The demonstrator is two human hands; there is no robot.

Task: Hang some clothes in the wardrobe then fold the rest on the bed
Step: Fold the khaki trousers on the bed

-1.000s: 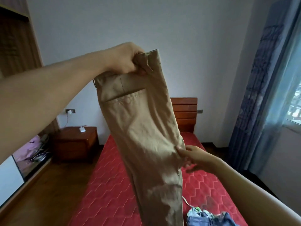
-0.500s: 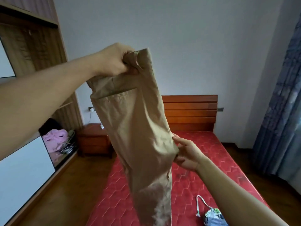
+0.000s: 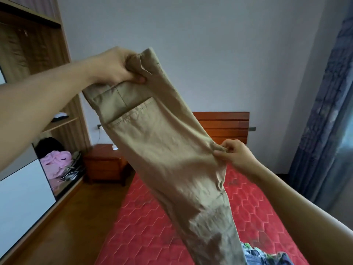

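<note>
While the left hand (image 3: 118, 67) is clenching the trousers (image 3: 162, 150) at the waistband and the right hand (image 3: 235, 155) is pinching their edge lower down, that slight pinch is risking a slip.

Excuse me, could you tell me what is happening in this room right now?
A person holds khaki trousers up over the red bed. The left hand grips the waistband; the right hand pinches the side edge lower down. More clothes lie on the bed, and the wardrobe stands to the left.
</note>
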